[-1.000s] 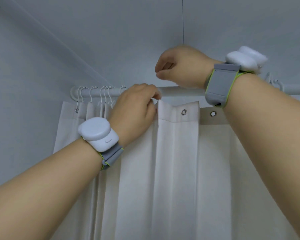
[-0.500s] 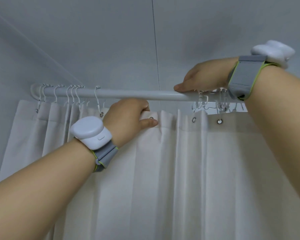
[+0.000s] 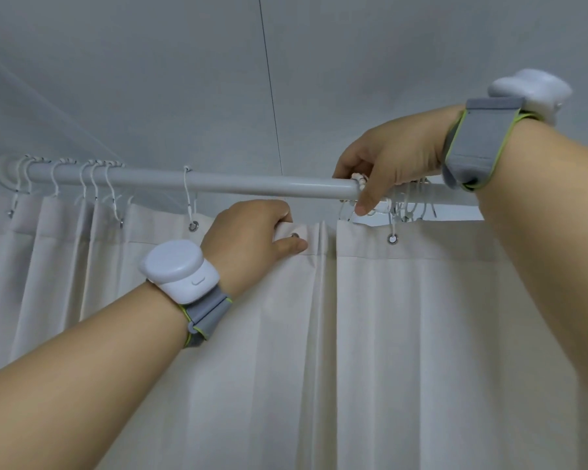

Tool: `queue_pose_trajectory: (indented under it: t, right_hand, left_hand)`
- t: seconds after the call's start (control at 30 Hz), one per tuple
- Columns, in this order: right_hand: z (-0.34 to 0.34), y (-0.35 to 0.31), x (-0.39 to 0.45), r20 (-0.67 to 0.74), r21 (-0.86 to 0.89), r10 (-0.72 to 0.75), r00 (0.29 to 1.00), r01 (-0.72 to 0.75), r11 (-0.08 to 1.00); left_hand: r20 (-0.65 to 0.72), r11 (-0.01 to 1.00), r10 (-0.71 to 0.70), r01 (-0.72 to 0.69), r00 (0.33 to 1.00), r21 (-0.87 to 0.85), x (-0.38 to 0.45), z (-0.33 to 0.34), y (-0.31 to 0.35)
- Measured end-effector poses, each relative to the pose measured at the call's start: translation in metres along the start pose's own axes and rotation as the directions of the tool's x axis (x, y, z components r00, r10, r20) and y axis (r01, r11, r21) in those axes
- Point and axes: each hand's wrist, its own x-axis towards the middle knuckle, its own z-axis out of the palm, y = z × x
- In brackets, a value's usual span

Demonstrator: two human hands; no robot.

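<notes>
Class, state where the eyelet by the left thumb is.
Head view, near centre: the eyelet lies in the curtain hem pinched by the left hand, just under the rod, lower left of the hook the right hand grips.

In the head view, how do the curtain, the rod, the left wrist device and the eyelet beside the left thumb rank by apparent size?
1. curtain
2. rod
3. left wrist device, though nearness to the camera enlarges it
4. eyelet
</notes>
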Motion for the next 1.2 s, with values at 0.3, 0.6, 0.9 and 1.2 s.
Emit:
queue_pose_trajectory:
  t: [0.3, 0.6, 0.9, 1.2]
  right_hand:
    - [0.005, -0.026, 0.014, -0.174, 0.066, -0.083, 0.981, 0.096, 0.993]
    - [0.012, -0.064, 0.037, -0.259, 0.217, -0.13, 0.957, 0.189, 0.958]
    - [0.019, -0.072, 0.038, -0.136, 0.344, -0.154, 0.979, 0.193, 0.919]
    - [0.022, -0.076, 0.042, -0.167, 0.292, -0.136, 0.976, 0.181, 0.939]
  left_hand:
    - [0.031, 1.0, -0.021, 0.021, 0.999, 0.009, -0.004, -0.011, -0.004]
    - [0.132, 0.993, -0.114, 0.116, 0.985, -0.009, -0.005, -0.05, -0.022]
    - [0.121, 0.959, -0.254, 0.266, 0.96, -0.097, -0.003, -0.04, -0.022]
    - [0.036, 0.885, -0.373, 0.367, 0.927, -0.288, -0.003, -0.03, -0.027]
